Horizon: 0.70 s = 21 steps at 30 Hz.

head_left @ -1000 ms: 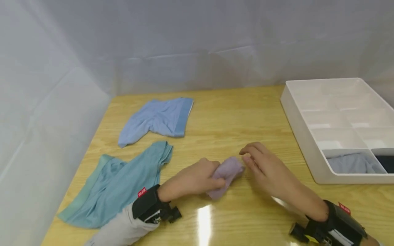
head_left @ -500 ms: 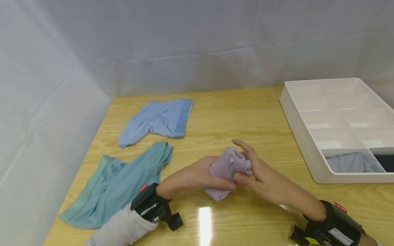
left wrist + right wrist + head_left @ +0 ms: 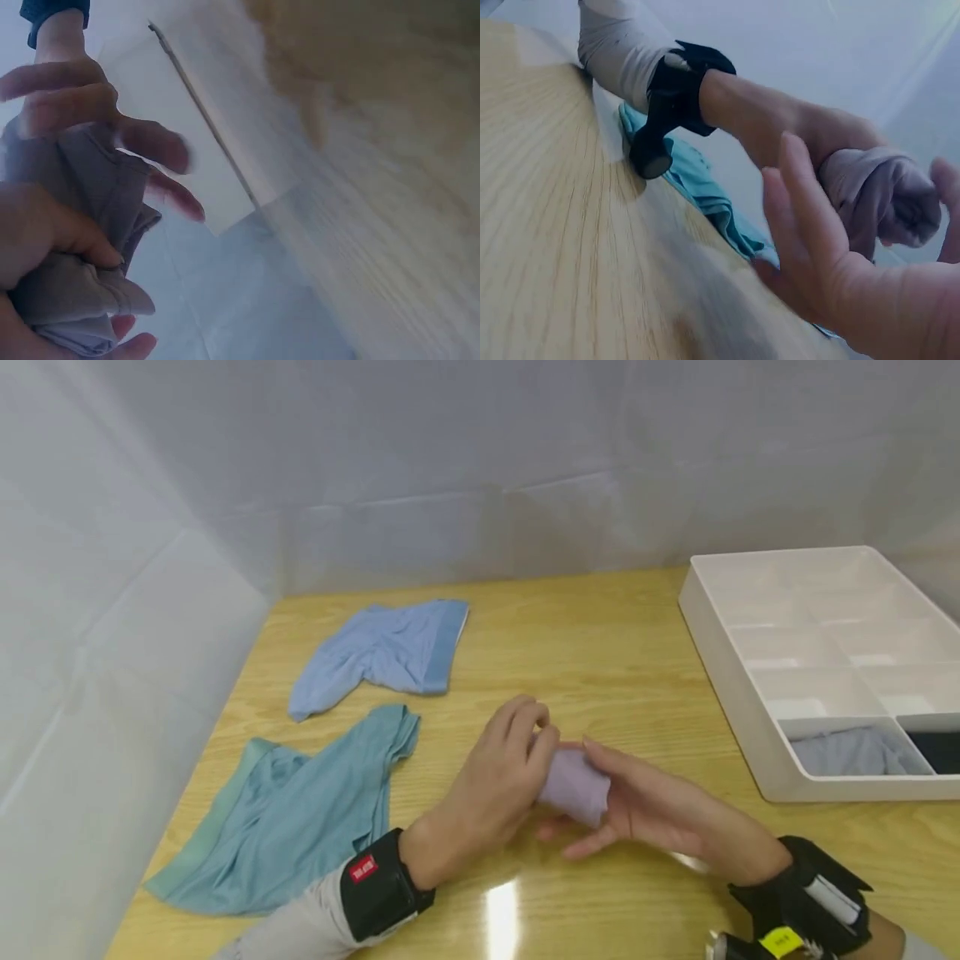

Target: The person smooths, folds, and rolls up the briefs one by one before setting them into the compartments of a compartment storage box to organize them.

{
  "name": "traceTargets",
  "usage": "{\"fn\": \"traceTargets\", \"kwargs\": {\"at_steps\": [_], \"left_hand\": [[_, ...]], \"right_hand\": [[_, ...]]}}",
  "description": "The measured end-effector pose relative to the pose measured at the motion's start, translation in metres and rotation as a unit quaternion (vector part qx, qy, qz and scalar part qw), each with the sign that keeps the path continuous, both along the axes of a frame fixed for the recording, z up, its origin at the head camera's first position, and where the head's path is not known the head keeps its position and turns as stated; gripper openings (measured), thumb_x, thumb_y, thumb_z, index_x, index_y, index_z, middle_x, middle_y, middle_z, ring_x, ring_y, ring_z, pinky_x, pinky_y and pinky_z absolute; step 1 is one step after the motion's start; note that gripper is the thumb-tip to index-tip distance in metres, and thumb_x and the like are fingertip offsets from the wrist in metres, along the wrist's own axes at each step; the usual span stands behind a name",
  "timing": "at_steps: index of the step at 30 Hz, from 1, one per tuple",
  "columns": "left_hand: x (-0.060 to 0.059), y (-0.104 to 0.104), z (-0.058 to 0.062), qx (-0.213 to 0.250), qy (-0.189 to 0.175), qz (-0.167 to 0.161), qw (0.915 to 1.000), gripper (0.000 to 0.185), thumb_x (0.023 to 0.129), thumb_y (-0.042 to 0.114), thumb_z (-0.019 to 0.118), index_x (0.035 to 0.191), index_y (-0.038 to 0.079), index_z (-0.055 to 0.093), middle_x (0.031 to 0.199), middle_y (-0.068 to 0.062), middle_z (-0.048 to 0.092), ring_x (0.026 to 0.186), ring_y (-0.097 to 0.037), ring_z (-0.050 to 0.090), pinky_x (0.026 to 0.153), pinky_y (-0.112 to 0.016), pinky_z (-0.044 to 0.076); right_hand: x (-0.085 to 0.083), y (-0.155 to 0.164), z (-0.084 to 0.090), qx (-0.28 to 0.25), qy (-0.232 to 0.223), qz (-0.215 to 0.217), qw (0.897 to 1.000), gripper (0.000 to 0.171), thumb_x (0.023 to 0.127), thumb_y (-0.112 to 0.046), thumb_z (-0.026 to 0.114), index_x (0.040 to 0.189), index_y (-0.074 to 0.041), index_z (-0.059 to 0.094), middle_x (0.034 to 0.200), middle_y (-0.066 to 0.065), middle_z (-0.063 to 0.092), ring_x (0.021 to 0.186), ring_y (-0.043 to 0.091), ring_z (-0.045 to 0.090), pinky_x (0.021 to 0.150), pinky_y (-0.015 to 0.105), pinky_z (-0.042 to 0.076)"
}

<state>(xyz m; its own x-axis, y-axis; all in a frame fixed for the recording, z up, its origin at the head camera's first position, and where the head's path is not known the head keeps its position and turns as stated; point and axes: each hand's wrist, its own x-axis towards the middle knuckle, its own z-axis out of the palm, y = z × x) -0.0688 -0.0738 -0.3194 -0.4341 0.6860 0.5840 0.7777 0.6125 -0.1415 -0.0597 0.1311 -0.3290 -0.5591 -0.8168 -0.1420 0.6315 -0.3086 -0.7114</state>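
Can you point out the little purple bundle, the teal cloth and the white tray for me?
purple bundle [image 3: 573, 785], head view, its rolled middle between both hands.
teal cloth [image 3: 300, 810], head view, its flat middle.
white tray [image 3: 731, 693], head view, its near left wall.

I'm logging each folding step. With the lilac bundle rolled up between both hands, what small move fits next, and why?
Probably carry the lilac bundle toward the white tray: the left hand grips it rolled tight, the right hand supports it, and folded garments already fill the near compartments.

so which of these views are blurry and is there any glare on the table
Head view: sharp, with a bright glare streak on the table in front of the hands. Left wrist view: the table and the right hand's fingers are motion-smeared. Right wrist view: the near table edge is soft, while the lilac garment reads fairly clearly.
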Motion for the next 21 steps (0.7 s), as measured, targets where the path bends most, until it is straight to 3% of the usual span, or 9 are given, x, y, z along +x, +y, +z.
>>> {"fn": "traceTargets", "kwargs": {"at_steps": [5, 8, 11, 13, 14, 16, 17, 19, 21], "left_hand": [[0.006, 0.004, -0.005, -0.032, 0.064, 0.064, 0.9954, 0.008, 0.085, 0.000, 0.055, 0.091, 0.005, 0.053, 0.101, -0.011, 0.051, 0.097, -0.028, 0.054, 0.087, -0.040, 0.045], [0.010, 0.008, -0.006, -0.053, 0.057, 0.091, 0.9928, 0.005, 0.089, 0.003, 0.052, 0.092, 0.007, 0.050, 0.104, -0.009, 0.051, 0.096, -0.026, 0.052, 0.086, -0.039, 0.044], [0.014, 0.010, -0.006, -0.035, -0.016, 0.064, 0.9972, 0.026, 0.081, 0.000, 0.064, 0.102, 0.004, 0.050, 0.115, -0.013, 0.049, 0.106, -0.028, 0.050, 0.092, -0.042, 0.043], [0.015, 0.010, -0.004, 0.002, -0.103, 0.023, 0.9944, 0.049, 0.074, 0.001, 0.071, 0.115, 0.002, 0.046, 0.125, -0.016, 0.045, 0.115, -0.031, 0.045, 0.098, -0.044, 0.040], [0.016, 0.010, -0.003, 0.026, -0.159, -0.001, 0.9869, 0.061, 0.071, 0.001, 0.074, 0.123, 0.002, 0.042, 0.130, -0.018, 0.041, 0.120, -0.032, 0.041, 0.101, -0.044, 0.038], [0.016, 0.011, 0.001, 0.076, -0.281, -0.044, 0.9557, 0.082, 0.070, 0.008, 0.079, 0.136, 0.004, 0.032, 0.138, -0.017, 0.033, 0.128, -0.030, 0.034, 0.107, -0.042, 0.034], [0.015, 0.014, 0.004, 0.105, -0.353, -0.062, 0.9276, 0.085, 0.074, 0.012, 0.079, 0.140, 0.007, 0.027, 0.141, -0.014, 0.030, 0.130, -0.027, 0.032, 0.108, -0.040, 0.033], [0.010, 0.026, 0.008, 0.169, -0.489, -0.083, 0.8517, 0.081, 0.081, 0.018, 0.076, 0.142, 0.010, 0.023, 0.145, -0.010, 0.028, 0.133, -0.024, 0.031, 0.108, -0.036, 0.033], [0.000, 0.049, 0.010, 0.242, -0.597, -0.062, 0.7623, 0.073, 0.086, 0.024, 0.072, 0.142, 0.013, 0.026, 0.146, -0.006, 0.030, 0.134, -0.023, 0.032, 0.107, -0.033, 0.034]], "right_hand": [[0.001, -0.003, -0.001, 0.044, 0.073, -0.066, 0.994, 0.049, 0.100, -0.010, 0.049, 0.140, 0.010, 0.028, 0.122, 0.020, 0.047, 0.104, 0.027, 0.059, 0.087, 0.043, 0.052], [0.004, -0.005, 0.001, 0.117, 0.163, -0.126, 0.972, 0.054, 0.096, -0.005, 0.057, 0.137, 0.016, 0.029, 0.118, 0.019, 0.050, 0.097, 0.025, 0.061, 0.081, 0.043, 0.054], [0.006, -0.001, 0.005, 0.198, 0.252, -0.181, 0.930, 0.051, 0.093, -0.005, 0.062, 0.134, 0.015, 0.039, 0.117, 0.020, 0.055, 0.092, 0.021, 0.064, 0.075, 0.038, 0.056], [0.007, 0.008, 0.010, 0.247, 0.311, -0.221, 0.891, 0.047, 0.091, -0.004, 0.063, 0.131, 0.012, 0.046, 0.116, 0.021, 0.056, 0.087, 0.019, 0.065, 0.069, 0.035, 0.057], [0.007, 0.014, 0.013, 0.275, 0.340, -0.242, 0.866, 0.044, 0.090, -0.002, 0.064, 0.130, 0.011, 0.049, 0.115, 0.021, 0.057, 0.083, 0.018, 0.066, 0.066, 0.034, 0.057], [0.009, 0.034, 0.021, 0.330, 0.385, -0.275, 0.817, 0.042, 0.089, -0.001, 0.066, 0.128, 0.006, 0.054, 0.115, 0.015, 0.060, 0.080, 0.017, 0.066, 0.062, 0.033, 0.056], [0.010, 0.048, 0.024, 0.352, 0.401, -0.294, 0.793, 0.040, 0.088, 0.001, 0.066, 0.127, 0.002, 0.057, 0.112, 0.011, 0.062, 0.076, 0.016, 0.067, 0.060, 0.032, 0.056], [0.014, 0.081, 0.032, 0.400, 0.421, -0.318, 0.749, 0.042, 0.087, 0.003, 0.066, 0.127, -0.010, 0.060, 0.107, -0.002, 0.065, 0.071, 0.016, 0.067, 0.057, 0.030, 0.055], [0.013, 0.120, 0.036, 0.414, 0.426, -0.347, 0.726, 0.046, 0.086, 0.008, 0.065, 0.124, -0.018, 0.063, 0.100, -0.010, 0.065, 0.067, 0.013, 0.067, 0.054, 0.025, 0.053]]}}
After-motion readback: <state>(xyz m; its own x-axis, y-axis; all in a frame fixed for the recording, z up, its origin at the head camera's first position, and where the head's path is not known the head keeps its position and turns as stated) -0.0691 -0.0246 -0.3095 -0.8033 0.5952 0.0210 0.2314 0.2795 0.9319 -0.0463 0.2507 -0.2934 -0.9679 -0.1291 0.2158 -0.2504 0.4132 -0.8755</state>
